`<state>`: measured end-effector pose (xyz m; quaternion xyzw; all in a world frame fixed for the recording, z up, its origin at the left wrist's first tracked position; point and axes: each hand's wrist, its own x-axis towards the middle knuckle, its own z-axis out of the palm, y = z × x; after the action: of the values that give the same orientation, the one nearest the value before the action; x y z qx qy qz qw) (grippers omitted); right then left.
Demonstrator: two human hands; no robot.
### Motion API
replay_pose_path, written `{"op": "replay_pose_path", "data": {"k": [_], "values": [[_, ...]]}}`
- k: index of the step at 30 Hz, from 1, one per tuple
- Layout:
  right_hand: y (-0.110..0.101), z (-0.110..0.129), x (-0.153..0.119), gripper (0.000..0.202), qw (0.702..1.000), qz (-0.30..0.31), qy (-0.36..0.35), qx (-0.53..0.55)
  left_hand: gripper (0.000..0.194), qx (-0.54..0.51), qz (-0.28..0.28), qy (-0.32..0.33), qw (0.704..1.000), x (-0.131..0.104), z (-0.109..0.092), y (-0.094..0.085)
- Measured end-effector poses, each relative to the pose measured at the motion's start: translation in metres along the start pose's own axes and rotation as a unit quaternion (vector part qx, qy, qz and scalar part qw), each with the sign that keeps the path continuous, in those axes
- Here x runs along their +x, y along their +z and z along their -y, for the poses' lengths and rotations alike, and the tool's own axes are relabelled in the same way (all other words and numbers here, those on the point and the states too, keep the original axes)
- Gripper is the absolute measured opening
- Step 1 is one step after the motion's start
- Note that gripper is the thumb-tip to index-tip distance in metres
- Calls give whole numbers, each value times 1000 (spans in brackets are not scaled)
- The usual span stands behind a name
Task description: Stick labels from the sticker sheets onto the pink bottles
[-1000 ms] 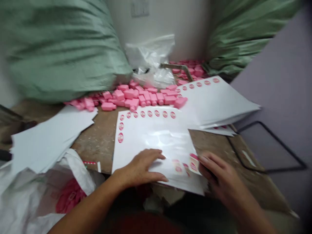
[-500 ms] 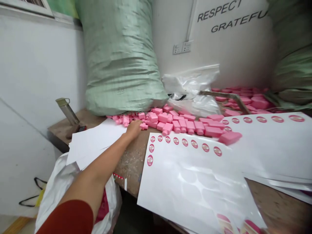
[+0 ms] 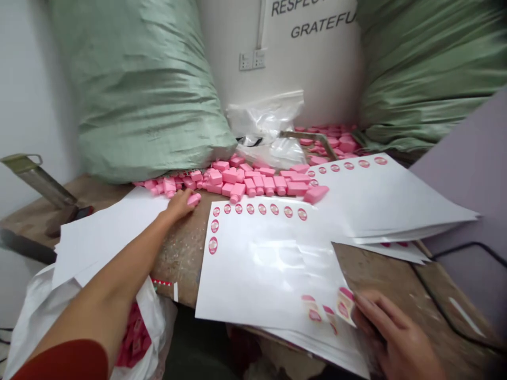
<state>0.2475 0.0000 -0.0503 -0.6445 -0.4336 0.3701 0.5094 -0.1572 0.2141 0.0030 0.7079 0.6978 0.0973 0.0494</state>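
Observation:
My left hand (image 3: 180,205) reaches to the near edge of a heap of small pink bottles (image 3: 259,183). Its fingers are closed on one pink bottle (image 3: 194,199). At the lower right, my right hand (image 3: 396,330) pinches a pink and cream label (image 3: 345,305) by its edge. Beneath that label lies a white sticker sheet (image 3: 245,269). Small oval stickers run along the sheet's top and left edges, and other labels (image 3: 312,307) are near its lower right corner.
Big green sacks (image 3: 146,95) stand behind the heap, with a clear plastic bag (image 3: 269,124) between them. More white sheets (image 3: 376,206) are stacked at right, others (image 3: 103,227) at left. A flask (image 3: 39,179) stands far left. A white bag (image 3: 156,322) holding pink bottles hangs below the table edge.
The view has swung to the right. My left hand has drawn back slightly with a pink bottle now showing in its fingers. My right hand has come into view with a label.

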Motion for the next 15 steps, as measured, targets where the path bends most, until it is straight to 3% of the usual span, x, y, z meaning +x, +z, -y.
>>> {"op": "replay_pose_path", "data": {"k": [4,5,7,8,10,12,15], "values": [[5,41,-9,43,995,-25,41,82,56,-76,4,78,994,-69,-34,-22],[10,54,-13,43,992,-9,47,117,56,-106,20,114,988,-90,-49,-26],[24,78,-23,41,979,88,56,176,50,-234,96,201,946,-130,-81,-29],[32,88,-28,39,969,137,56,198,47,-296,156,214,918,-148,-97,-28],[47,100,-38,38,948,209,49,234,54,-440,218,170,854,-176,-125,-18],[56,102,-45,40,942,230,56,237,62,-590,222,70,774,-193,-144,-3],[54,94,-49,42,948,230,74,206,53,-758,214,-71,613,-204,-158,16]]}}
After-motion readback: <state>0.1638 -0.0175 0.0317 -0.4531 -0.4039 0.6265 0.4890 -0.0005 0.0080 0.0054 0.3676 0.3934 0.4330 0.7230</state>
